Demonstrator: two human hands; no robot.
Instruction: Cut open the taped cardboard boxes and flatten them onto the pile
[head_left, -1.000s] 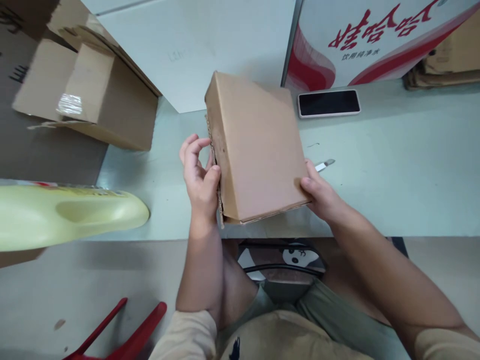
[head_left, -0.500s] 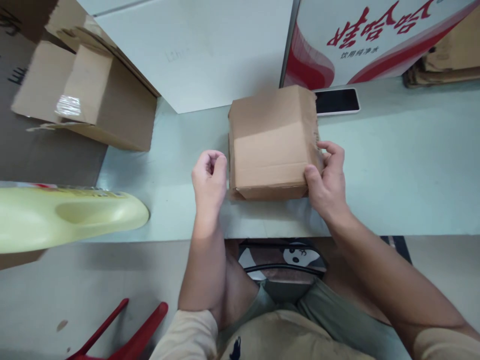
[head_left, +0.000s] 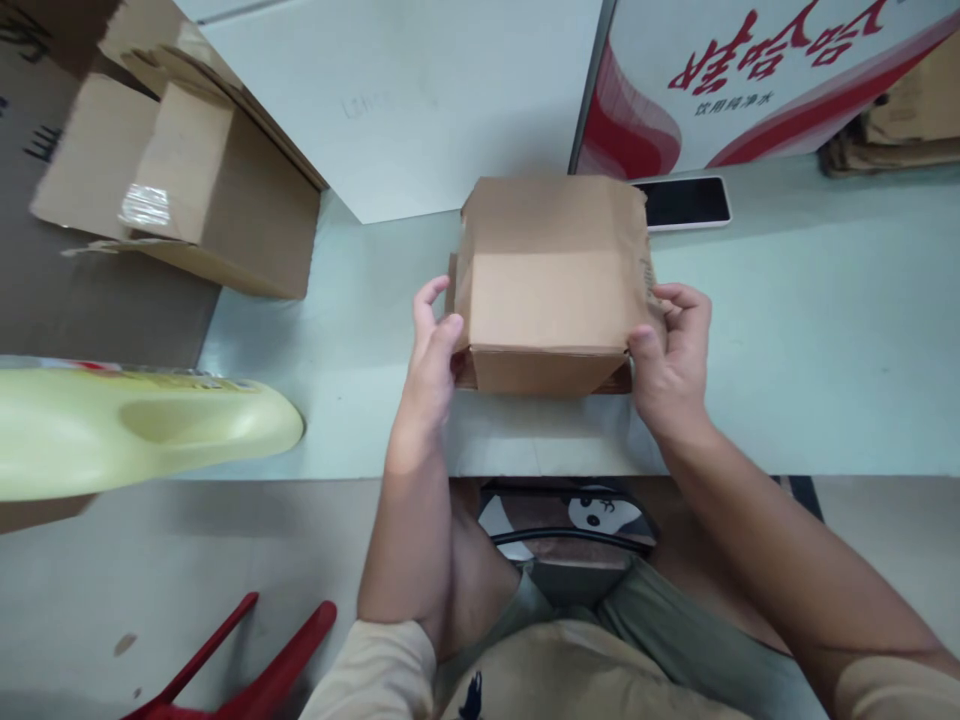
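A brown cardboard box (head_left: 555, 280) sits on the pale table in front of me, its flaps partly spread at the sides. My left hand (head_left: 435, 350) grips its left edge near the front corner, thumb on the outside and some fingers tucked under or behind the flap. On the opposite side my right hand (head_left: 675, 350) pinches the right edge between thumb and fingers. The front face of the box tilts toward me. The contents of the box, if any, are hidden.
A phone (head_left: 686, 203) lies behind the box to the right. Open cardboard boxes (head_left: 255, 200) stand at the left, with a yellow jug (head_left: 187, 430) nearer me. A white carton (head_left: 420, 100) and a red-and-white carton (head_left: 735, 90) line the back. A red stool (head_left: 270, 670) is below left.
My left hand has moved from beside the box to its left edge and taken hold. The box has turned a little and its front has lifted; my right hand still holds it.
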